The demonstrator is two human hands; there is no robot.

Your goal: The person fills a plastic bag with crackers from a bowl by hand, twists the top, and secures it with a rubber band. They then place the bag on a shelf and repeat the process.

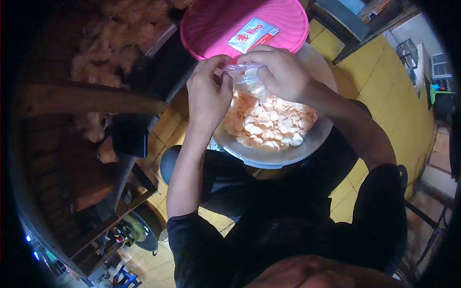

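Sitter's left hand (pixel 210 91) and right hand (pixel 284 74): fingers clamped on clear plastic bag (pixel 247 79), held above basin (pixel 266 163) toward eleven o'clock. Pale chips (pixel 271 126) heaped within. Pink tub (pixel 204 21) beyond, near twelve, printed packet (pixel 252 35) inside.

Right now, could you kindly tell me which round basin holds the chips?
It is the grey basin; the pink basin beyond it bears a printed packet instead.

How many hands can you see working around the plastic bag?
2. The left hand is at one side of the plastic bag, the right hand at the other, both above the pale chips. Dark edges could hide others.
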